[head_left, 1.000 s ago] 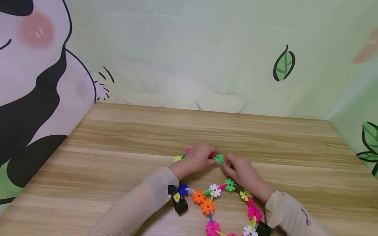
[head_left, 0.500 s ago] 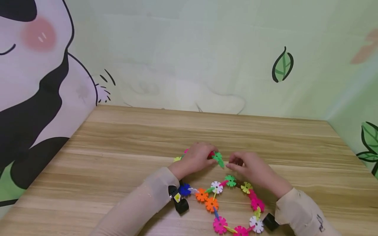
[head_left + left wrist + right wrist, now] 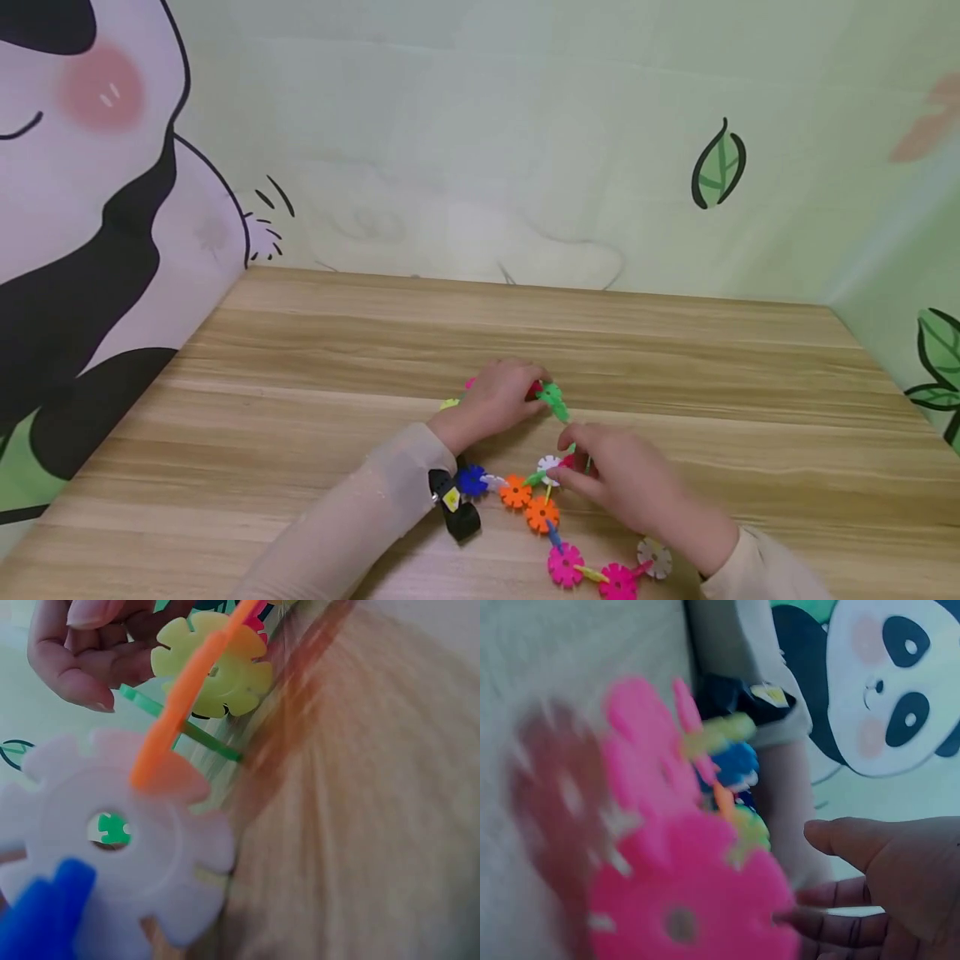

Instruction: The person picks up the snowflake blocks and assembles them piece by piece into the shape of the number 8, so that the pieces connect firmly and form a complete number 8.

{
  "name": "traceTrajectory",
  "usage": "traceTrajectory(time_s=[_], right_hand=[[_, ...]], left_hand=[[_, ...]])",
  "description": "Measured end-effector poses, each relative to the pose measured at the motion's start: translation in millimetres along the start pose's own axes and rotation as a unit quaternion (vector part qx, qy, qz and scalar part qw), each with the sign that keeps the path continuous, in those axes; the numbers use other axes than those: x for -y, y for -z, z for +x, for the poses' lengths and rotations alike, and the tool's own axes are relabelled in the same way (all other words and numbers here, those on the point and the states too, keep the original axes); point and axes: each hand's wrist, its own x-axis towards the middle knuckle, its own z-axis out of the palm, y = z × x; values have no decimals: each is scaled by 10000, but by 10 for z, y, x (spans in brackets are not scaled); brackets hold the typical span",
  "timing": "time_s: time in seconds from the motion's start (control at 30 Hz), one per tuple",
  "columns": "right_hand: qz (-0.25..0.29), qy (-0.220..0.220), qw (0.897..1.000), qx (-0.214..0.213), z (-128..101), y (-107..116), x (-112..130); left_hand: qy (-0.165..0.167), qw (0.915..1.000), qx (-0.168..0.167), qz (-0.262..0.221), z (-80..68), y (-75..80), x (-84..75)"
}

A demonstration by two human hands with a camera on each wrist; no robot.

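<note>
Flower-shaped plastic discs are slotted together into a colourful chain that bends into a ring. With bent fingers, my left hand grips a red disc in the chain's far part; a green disc sticks out beyond the fingertips. My right hand hovers over the chain's right side, thumb and fingers apart, beside a white disc, covering several discs. Its fingers look loose in the right wrist view, near a large pink disc. In the left wrist view, a pale disc and a yellow disc show close up.
The chain's near part has orange and pink discs, with another white disc at right. A black wrist camera sits by the left sleeve. Behind the wooden table stands a wall with painted panda and leaves.
My right hand drew away to the right from the green disc, then came down and toward me over the chain's right side. My left hand stays nearly still.
</note>
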Motion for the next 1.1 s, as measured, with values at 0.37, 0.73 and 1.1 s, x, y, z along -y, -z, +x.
traceTrajectory(time_s=[0.37, 0.73, 1.1], right_hand=[[-1319, -887, 9873, 8, -73, -228, 214], [-935, -594, 9938, -86, -56, -221, 110], [-720, -697, 9949, 97, 5, -113, -76]], left_hand=[[37, 9999, 86, 54, 10, 27, -26], [-104, 9997, 131, 179, 10, 40, -15], [69, 9991, 350, 219, -5, 107, -35]])
